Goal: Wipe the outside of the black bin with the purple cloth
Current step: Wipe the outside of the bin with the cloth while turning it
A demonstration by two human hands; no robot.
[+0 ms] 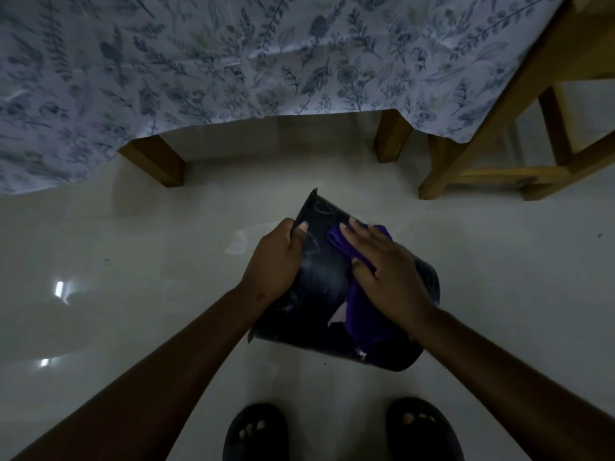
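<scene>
- Bin: the black bin (327, 281) lies tipped on its side on the pale glossy floor (133, 261), low in the middle of the view, its rim edge pointing toward 11 o'clock and its other end toward 5 o'clock.
- Left hand (274, 257) clamps the bin's rim at its 9 o'clock side, thumb over the edge, steadying it.
- Right hand (382, 271) lies flat, fingers spread, pressing the purple cloth (361, 314) against the upturned wall of the bin at about 2 o'clock from the bin's middle; the hand is not clenched, and the cloth trails from under the palm toward 6 o'clock.
- Step in hand, as I judge it: the wiping itself, on the top-facing side; pale smears show on the dark wall at 9 o'clock from the cloth, so that patch looks undone.
- Next move likely calls for sweeping the cloth toward 9 o'clock over those smears while the left hand holds firm, then rolling the bin to bring hidden sides up.
- Wooden table legs (156, 164) under a floral tablecloth (233, 61) stand at 12 o'clock, well apart; the person's dark sandals (254, 434) sit at 6 o'clock.
</scene>
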